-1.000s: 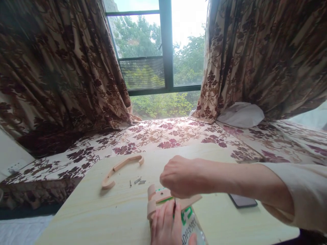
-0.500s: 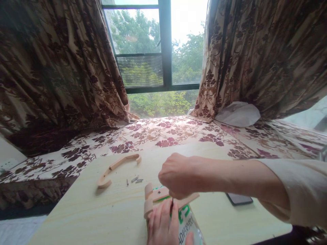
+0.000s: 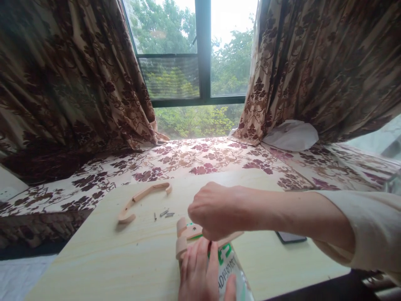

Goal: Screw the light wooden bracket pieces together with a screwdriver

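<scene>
My right hand (image 3: 213, 211) is closed in a fist over the wooden pieces, and what it grips is hidden inside it. A thin dark shaft (image 3: 209, 246) shows below the fist, between fingers of my left hand. That left hand (image 3: 200, 269) lies with its fingers stretched out, pressing on the wood and a printed package (image 3: 230, 267) with green and dark lettering, thumb apart. Under both hands are light wooden pieces: a flat bar (image 3: 193, 230) with a dark hole or screw head, and rounded ends (image 3: 181, 247) at the left. My right hand partly covers them.
A curved wooden piece (image 3: 144, 193) lies at the table's back left. Several small metal screws or pins (image 3: 166, 213) are near it. A dark phone-like slab (image 3: 291, 237) lies under my right forearm. The pale table (image 3: 103, 259) meets a floral-covered ledge (image 3: 200, 156) behind.
The view has tilted slightly down, with the window frame higher in it. My right fist has shifted a little left relative to the wood; my left hand stays on the package.
</scene>
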Demonstrator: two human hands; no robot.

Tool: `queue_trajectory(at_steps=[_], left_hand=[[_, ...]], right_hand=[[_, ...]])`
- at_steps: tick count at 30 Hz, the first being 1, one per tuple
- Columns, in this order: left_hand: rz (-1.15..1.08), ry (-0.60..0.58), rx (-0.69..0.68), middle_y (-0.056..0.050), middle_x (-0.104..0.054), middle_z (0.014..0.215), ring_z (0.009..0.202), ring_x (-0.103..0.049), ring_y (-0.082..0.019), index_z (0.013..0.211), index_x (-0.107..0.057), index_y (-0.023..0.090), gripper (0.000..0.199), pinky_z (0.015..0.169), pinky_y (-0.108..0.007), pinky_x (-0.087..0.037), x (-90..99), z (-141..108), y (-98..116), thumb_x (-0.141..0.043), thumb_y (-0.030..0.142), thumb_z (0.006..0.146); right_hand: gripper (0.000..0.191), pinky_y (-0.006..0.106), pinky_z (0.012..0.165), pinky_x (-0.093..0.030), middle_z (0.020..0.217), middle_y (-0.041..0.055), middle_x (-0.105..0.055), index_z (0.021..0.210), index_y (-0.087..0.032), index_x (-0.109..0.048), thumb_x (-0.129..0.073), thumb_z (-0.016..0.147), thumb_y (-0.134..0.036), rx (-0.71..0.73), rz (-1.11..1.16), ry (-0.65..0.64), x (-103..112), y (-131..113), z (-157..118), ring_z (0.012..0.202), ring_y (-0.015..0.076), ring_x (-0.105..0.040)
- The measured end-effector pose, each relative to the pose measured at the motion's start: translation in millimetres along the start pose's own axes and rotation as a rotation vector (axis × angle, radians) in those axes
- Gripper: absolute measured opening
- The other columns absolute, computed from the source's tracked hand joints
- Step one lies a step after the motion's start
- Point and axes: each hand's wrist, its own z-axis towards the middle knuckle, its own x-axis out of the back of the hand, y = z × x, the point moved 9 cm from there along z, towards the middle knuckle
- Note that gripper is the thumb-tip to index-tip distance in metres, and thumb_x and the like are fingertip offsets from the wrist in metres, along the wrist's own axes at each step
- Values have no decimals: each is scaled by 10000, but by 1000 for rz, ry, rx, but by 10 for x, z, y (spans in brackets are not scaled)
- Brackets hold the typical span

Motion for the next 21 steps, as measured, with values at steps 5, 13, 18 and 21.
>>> queue_trajectory(at_steps=[5, 13, 18, 21], left_hand=[[11, 26, -81, -132, -571, 1206, 1107, -523, -273, 1217, -507, 111, 542, 878, -398, -452, 63, 16, 25, -526, 424, 774], [-1, 27, -75, -127, -566, 1202, 1118, -504, -255, 1199, -518, 102, 513, 894, -393, -419, 122, 88, 40, -528, 383, 770], [-17, 32, -69, -130, -563, 1195, 1123, -490, -255, 1181, -526, 98, 493, 897, -392, -410, 159, 108, 43, -537, 365, 767], [-29, 43, -56, -129, -566, 1181, 1120, -482, -252, 1158, -536, 94, 472, 890, -390, -408, 184, 121, 39, -522, 355, 765]], right_hand=[[143, 256, 472, -323, 704, 50, -656, 813, -148, -677, -582, 708, -134, -62, -27, -117, 76, 28, -84, 553, 123, -499], [177, 262, 489, -309, 721, 73, -664, 810, -134, -699, -536, 744, -146, -41, 24, -84, -18, 65, -116, 565, 123, -476], [189, 266, 500, -312, 732, 72, -671, 838, -146, -704, -552, 727, -163, -67, 5, -95, 26, 95, -143, 566, 132, -490], [205, 262, 490, -298, 759, 54, -672, 856, -160, -695, -533, 734, -125, -18, -3, -92, 64, 65, -137, 558, 122, -477]])
